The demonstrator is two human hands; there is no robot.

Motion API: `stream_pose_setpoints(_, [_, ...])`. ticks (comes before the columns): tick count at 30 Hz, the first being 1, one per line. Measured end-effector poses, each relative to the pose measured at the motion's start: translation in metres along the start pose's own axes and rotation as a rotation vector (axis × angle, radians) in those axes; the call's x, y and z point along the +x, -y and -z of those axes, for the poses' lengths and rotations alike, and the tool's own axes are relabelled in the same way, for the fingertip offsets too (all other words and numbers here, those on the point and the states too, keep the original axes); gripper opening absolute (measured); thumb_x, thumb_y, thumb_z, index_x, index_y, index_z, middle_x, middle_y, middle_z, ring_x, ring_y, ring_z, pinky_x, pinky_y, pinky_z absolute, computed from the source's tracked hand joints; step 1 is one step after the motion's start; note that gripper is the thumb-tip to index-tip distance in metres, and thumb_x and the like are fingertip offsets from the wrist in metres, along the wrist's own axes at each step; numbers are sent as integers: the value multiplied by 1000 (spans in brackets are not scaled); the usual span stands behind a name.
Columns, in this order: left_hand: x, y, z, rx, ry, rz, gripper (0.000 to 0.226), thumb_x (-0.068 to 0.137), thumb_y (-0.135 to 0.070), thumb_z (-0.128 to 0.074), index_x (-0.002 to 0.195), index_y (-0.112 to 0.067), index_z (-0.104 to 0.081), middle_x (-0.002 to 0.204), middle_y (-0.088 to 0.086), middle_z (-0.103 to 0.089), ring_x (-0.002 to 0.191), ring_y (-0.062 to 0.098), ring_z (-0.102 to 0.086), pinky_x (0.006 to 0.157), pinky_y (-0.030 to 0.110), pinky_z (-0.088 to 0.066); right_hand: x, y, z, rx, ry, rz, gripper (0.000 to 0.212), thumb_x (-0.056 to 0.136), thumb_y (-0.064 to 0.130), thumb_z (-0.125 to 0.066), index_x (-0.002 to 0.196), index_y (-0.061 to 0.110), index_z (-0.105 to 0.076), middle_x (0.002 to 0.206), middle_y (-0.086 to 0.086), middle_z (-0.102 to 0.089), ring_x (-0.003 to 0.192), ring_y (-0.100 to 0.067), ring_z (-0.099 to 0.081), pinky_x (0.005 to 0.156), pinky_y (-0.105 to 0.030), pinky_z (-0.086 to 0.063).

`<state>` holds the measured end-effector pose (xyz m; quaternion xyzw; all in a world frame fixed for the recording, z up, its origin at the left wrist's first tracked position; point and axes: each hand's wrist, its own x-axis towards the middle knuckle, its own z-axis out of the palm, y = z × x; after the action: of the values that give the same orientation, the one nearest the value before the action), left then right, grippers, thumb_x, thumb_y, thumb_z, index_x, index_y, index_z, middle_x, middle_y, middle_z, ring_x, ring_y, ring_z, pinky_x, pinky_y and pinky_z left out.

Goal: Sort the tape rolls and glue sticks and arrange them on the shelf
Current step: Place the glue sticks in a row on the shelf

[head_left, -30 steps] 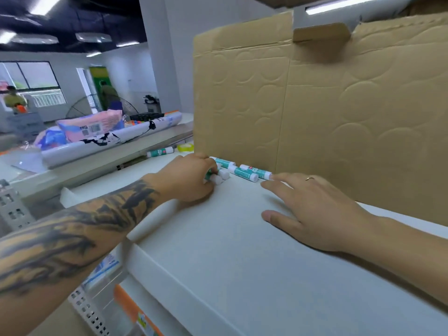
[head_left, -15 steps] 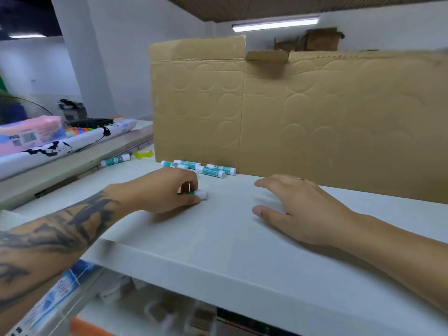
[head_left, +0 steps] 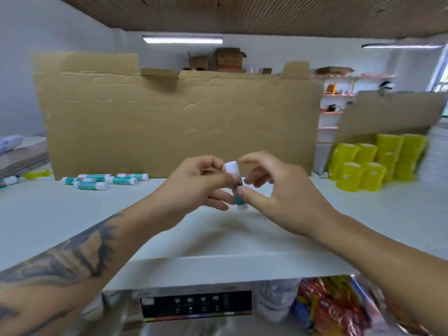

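Holding: both hands meet above the white shelf [head_left: 72, 229]; the left hand [head_left: 194, 187] pinches one upright glue stick [head_left: 234, 183], and the right hand [head_left: 281, 192] pinches its lower part with thumb and finger.
Glue sticks lying down: about five in a cluster [head_left: 104, 181] at the shelf's back left, one more [head_left: 8, 181] at the far left edge.
Tape: yellow rolls [head_left: 366, 163] stacked at the right; count unclear from blur.
Surface and room: a cardboard sheet [head_left: 169, 122] stands upright behind the shelf.
Below: colourful packets [head_left: 334, 309] under the shelf, blurred.
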<state>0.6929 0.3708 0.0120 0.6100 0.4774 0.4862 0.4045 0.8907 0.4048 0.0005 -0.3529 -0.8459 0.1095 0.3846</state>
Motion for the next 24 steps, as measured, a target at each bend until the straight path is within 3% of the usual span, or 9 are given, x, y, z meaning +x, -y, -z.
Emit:
stream_pose_setpoints(5, [15,-20,-91,-127,85,-21,17,91,-17,-74,98,-5,-63,104,19,-75,89,39,-76,85,46,-62,-51,-39,69,-3,-127,-66,41,86,38,-75,123,41,-56,87,13,-71,89,-6,-66,78,-27,-51])
stream_pose_setpoints(10, [28,-36,-209,-154,153,-80,21,83,-23,-78,89,-7,-65,93,18,-73,79,35,-75,80,45,-64,-116,-88,149,-42,-184,-130,42,88,32,-74,124,40,-56,86,11,-71,89,-7,-65,72,-17,-46])
stream_pose_setpoints(15, [41,-58,-335,-139,262,-125,21,81,-25,-80,86,-10,-66,86,16,-73,77,34,-75,73,43,-64,-187,-142,239,-111,-255,-185,46,87,31,-72,127,45,-53,86,10,-70,89,-7,-66,78,-31,-55])
stream_pose_setpoints(20, [47,-81,-447,-134,381,-141,28,82,-28,-80,94,-4,-71,101,21,-75,88,43,-74,79,49,-62,-256,-185,319,-142,-324,-250,44,86,30,-71,123,46,-54,85,9,-71,88,-7,-67,76,-34,-56])
stream_pose_setpoints(22, [49,-88,-482,-90,436,-144,37,80,-33,-77,101,-3,-73,103,16,-76,92,39,-74,83,51,-61,-278,-203,347,-160,-339,-273,43,85,31,-73,120,45,-52,83,10,-71,85,-5,-67,74,-31,-55])
stream_pose_setpoints(24, [58,-92,-513,32,469,-184,29,84,-38,-74,100,-14,-77,103,7,-77,98,29,-74,88,49,-60,-297,-223,372,-174,-370,-296,43,85,30,-75,116,43,-49,81,10,-70,78,-4,-66,70,-25,-51])
